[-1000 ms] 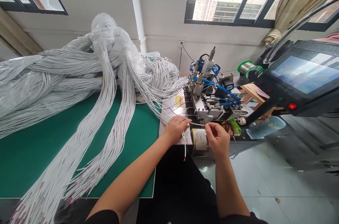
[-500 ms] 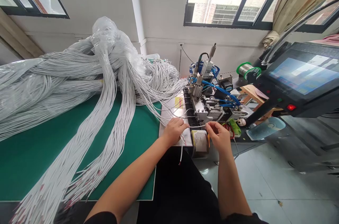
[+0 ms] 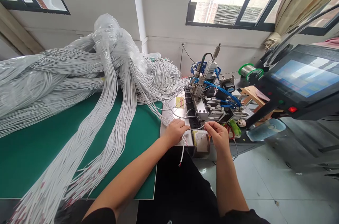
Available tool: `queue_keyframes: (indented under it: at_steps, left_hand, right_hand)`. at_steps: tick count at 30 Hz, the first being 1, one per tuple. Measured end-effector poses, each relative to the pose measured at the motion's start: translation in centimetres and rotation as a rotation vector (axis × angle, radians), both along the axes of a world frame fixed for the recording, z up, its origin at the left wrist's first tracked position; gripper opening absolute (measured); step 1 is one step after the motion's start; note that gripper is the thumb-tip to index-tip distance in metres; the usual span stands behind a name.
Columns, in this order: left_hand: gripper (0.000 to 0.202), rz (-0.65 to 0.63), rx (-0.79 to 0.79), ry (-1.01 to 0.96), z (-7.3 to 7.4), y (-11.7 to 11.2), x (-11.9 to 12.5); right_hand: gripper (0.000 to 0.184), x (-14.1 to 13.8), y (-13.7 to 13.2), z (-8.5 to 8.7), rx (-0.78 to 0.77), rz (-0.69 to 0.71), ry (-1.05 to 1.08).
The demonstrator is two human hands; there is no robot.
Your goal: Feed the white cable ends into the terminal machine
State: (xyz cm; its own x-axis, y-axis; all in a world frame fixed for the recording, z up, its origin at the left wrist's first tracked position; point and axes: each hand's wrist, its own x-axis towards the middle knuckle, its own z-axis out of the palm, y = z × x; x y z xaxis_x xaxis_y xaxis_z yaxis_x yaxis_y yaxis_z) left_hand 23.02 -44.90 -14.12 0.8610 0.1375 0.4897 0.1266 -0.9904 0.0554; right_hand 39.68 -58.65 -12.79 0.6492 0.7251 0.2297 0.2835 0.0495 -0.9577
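Note:
My left hand [image 3: 175,132] rests closed on the metal plate [image 3: 172,107] at the bench edge, gripping a few thin white wires [image 3: 182,148] whose red-tipped ends hang down below it. My right hand [image 3: 217,135] is closed in a pinch on one white wire [image 3: 199,127] that runs across to my left hand. Both hands sit just in front of a small machine [image 3: 209,105] with blue tubes and metal blocks. A roll of tape [image 3: 201,142] stands between my hands.
Large bundles of white wires [image 3: 79,86], some in clear plastic, cover the green mat [image 3: 31,149]. A touch-screen panel [image 3: 304,79] on an arm stands at right. A solder spool [image 3: 247,70] sits behind the machine. Below right is tiled floor.
My hands have shifted slightly up towards the machine. The pinched wire stays stretched between them. The view has moved a little.

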Motion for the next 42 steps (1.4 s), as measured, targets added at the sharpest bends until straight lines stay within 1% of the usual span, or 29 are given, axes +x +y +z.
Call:
queue_keyframes:
  at_steps: [3, 7, 11, 14, 17, 21, 30, 32, 35, 38, 42]
  left_hand:
    - [0.02, -0.005, -0.002, -0.025, -0.1, -0.2, 0.2]
    - [0.02, -0.014, 0.004, -0.065, -0.2, -0.5, 0.4]
    - [0.02, -0.017, 0.005, -0.066, -0.4, -0.7, 0.6]
    - [0.022, -0.005, -0.002, -0.047, -0.6, -0.4, 0.9]
    - [0.033, 0.033, 0.012, -0.024, -0.7, -0.2, 1.3]
    - [0.044, 0.099, 0.027, 0.007, -0.7, -0.1, 1.6]
    - [0.043, 0.132, 0.031, 0.049, -0.5, -0.2, 1.7]
    - [0.044, 0.129, 0.038, 0.051, -0.5, -0.2, 1.7]
    - [0.045, 0.127, 0.045, 0.078, -0.5, -0.1, 1.8]
    - [0.044, 0.132, 0.035, 0.114, -0.5, -0.2, 1.9]
    - [0.043, 0.112, -0.005, 0.07, -0.6, -0.3, 2.0]
  right_hand:
    - [0.029, 0.9, -0.4, 0.2, -0.082, -0.028, -0.14]
    - [0.03, 2.1, -0.6, 0.1, -0.191, 0.011, -0.278]
    - [0.028, 3.1, -0.1, -0.7, -0.212, 0.091, -0.317]
    - [0.027, 3.7, 0.2, -1.6, -0.223, 0.074, -0.386]
    - [0.026, 4.1, 0.4, -2.3, -0.222, 0.046, -0.414]
    - [0.025, 4.3, 0.7, -3.0, -0.217, 0.058, -0.362]
    - [0.027, 4.7, 1.6, -4.9, -0.13, 0.146, -0.151]
    - [0.028, 4.7, 1.8, -5.3, -0.109, 0.162, -0.075]
    - [0.031, 4.6, 2.0, -5.9, -0.084, 0.178, 0.106]
    - [0.032, 4.4, 2.3, -6.3, -0.074, 0.164, 0.267]
    - [0.034, 4.2, 2.2, -6.4, -0.086, 0.142, 0.321]
